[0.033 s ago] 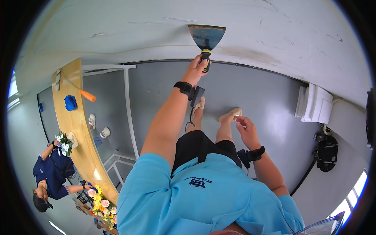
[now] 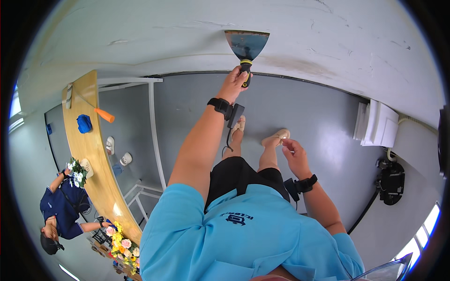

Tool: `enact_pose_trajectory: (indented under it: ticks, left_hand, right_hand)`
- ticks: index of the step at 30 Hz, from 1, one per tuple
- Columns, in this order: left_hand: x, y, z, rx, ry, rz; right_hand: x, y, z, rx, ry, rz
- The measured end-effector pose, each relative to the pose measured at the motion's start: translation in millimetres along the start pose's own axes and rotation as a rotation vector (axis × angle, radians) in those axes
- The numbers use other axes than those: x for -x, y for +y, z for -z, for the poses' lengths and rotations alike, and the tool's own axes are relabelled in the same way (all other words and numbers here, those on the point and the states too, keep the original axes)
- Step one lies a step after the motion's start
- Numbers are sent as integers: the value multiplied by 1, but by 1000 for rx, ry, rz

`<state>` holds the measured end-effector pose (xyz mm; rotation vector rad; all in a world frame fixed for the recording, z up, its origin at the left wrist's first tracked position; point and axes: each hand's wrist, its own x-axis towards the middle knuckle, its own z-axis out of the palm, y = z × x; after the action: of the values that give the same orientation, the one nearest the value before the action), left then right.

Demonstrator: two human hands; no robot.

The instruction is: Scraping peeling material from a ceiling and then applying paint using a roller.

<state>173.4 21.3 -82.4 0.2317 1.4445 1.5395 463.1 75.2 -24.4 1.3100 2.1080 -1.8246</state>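
Head cam, scraper (image 2: 247, 45): blade up at the pale wall (image 2: 173, 35); can't tell from my end if the edge touches;
Left hand (image 2: 234, 80): wrapped snug round the handle;
Right hand (image 2: 297, 158): hanging loose, fingers half curled; nothing in it that I can see;
Wall risk: I reckon a corner gouges it if the blade tips under pressure;
Cord risk: that dangly cord (image 2: 228, 140) could snag if the arm swings

The left arm (image 2: 198, 150) reaches nearly straight toward the top centre of the frame, ending in the left hand (image 2: 231, 85), its fingers curled into a grip. At lower right, the right arm (image 2: 323, 208) bends; the right hand (image 2: 298, 161) hangs right of centre, fingers (image 2: 287, 149) loosely curved.
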Motion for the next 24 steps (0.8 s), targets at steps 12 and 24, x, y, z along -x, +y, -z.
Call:
enact_pose_trajectory:
  ticks: [12, 24]
  left_hand:
    - [-8, -20, 10, -3, -17, 130]
    - [-34, -47, 33, -48, -61, 262]
  right_hand:
    - [-42, 3, -11, -36, -11, 15]
    - [-107, -24, -38, 77, 12, 160]
